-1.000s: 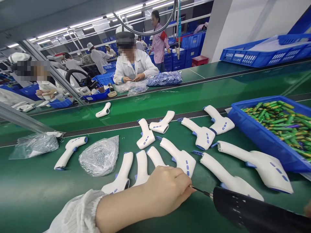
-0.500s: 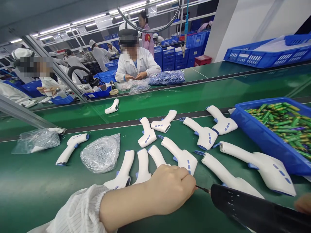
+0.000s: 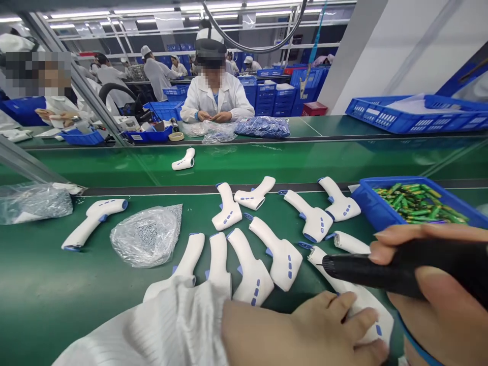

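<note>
Head view: what's your right hand (image 3: 430, 300) doing?

You're clenching it around a black electric screwdriver (image 3: 381, 267), tip pointing left over a white thermometer (image 3: 381, 317).

And your left hand (image 3: 316, 325)?

It's open, fingers spread on that thermometer, whose long axis slants from upper left to lower right across the green conveyor belt (image 3: 46, 274). You have a blue crate (image 3: 415, 203) of batteries just beyond, and a co-worker (image 3: 215, 96) in white sits across the belt.

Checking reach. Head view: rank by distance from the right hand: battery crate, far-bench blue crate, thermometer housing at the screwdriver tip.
From the right hand:
1. Thermometer housing, left, under the black screwdriver.
2. Blue battery crate, ahead.
3. Blue crate, far bench.
</note>
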The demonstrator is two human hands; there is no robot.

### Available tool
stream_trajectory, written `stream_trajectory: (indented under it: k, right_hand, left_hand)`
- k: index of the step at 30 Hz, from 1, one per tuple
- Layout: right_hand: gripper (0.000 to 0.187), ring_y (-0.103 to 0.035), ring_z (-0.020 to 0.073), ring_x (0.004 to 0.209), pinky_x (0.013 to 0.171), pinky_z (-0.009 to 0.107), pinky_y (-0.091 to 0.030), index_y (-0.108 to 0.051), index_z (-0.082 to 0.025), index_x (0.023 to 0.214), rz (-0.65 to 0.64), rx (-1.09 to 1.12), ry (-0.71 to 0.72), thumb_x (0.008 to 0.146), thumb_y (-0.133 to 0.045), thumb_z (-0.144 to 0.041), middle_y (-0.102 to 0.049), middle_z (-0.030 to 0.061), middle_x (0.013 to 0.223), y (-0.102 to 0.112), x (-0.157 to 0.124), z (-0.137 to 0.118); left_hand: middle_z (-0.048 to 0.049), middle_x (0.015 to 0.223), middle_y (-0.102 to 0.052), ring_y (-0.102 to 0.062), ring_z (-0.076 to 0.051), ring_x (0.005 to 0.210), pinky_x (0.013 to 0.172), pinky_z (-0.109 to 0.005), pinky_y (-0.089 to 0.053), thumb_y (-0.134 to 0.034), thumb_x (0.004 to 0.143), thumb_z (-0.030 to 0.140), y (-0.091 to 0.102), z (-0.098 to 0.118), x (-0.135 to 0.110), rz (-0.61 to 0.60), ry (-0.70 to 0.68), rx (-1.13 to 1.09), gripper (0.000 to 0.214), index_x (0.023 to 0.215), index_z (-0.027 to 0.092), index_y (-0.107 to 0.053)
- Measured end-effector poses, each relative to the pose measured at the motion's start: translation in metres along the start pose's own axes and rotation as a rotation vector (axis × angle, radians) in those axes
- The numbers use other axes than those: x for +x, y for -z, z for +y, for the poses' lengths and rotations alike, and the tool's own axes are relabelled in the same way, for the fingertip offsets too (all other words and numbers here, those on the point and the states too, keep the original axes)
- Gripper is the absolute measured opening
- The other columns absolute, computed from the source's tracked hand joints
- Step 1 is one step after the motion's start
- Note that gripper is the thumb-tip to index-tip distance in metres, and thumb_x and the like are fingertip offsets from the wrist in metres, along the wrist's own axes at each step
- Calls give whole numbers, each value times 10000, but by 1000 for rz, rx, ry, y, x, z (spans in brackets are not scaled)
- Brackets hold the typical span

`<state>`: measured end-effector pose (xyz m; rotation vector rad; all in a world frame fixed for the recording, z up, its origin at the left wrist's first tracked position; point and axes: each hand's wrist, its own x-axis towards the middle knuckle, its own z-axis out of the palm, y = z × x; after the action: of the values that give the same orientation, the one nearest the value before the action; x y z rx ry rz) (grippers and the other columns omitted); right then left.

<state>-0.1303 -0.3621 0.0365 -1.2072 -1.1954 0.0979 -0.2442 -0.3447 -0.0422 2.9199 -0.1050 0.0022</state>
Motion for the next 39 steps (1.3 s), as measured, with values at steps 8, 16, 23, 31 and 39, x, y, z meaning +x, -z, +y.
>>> stream_trajectory:
  k: [8,16,23,31,39]
  right_hand:
    - [344,-576,274,609,478,410,-513,-541,-240,901,37,-57,-29,668,-765,-358,-578,61,799,-2,-3,11]
    - [266,-568,252,571,464,383,-498,-549,-230,892,-61,-90,25,684,-714,-253,-586,66,788,-14,10,4]
    - [230,-560,217,558,515,377,-488,-564,-199,922,-173,-69,111,704,-619,-146,-588,58,810,-20,12,7]
    - [180,-536,210,525,464,329,-444,-560,-196,811,-139,-112,-52,665,-661,-228,-584,48,685,-23,18,12]
    - [163,-521,222,539,420,316,-442,-573,-178,785,-254,41,-151,656,-672,-191,-564,65,687,-21,26,23]
  left_hand:
    - [-75,1477,-260,-198,-430,1325,981,-468,-292,-409,840,520,8,-5,12,-137,-37,-34,562,1345,272,-401]
    - [-40,1493,-232,-157,-412,1342,992,-448,-265,-421,853,469,12,-5,12,-188,-34,-72,507,1326,289,-424]
    - [-67,1456,-309,-212,-416,1326,948,-450,-327,-491,826,470,8,-7,8,-91,-48,-57,468,1257,289,-520]
    - [-5,1451,-333,-245,-385,1324,942,-444,-393,-522,774,528,0,-2,14,-77,-10,-17,541,1271,315,-502]
    - [-82,1453,-318,-282,-442,1287,894,-493,-360,-507,758,534,-11,-2,17,-15,-79,-10,655,1333,229,-434]
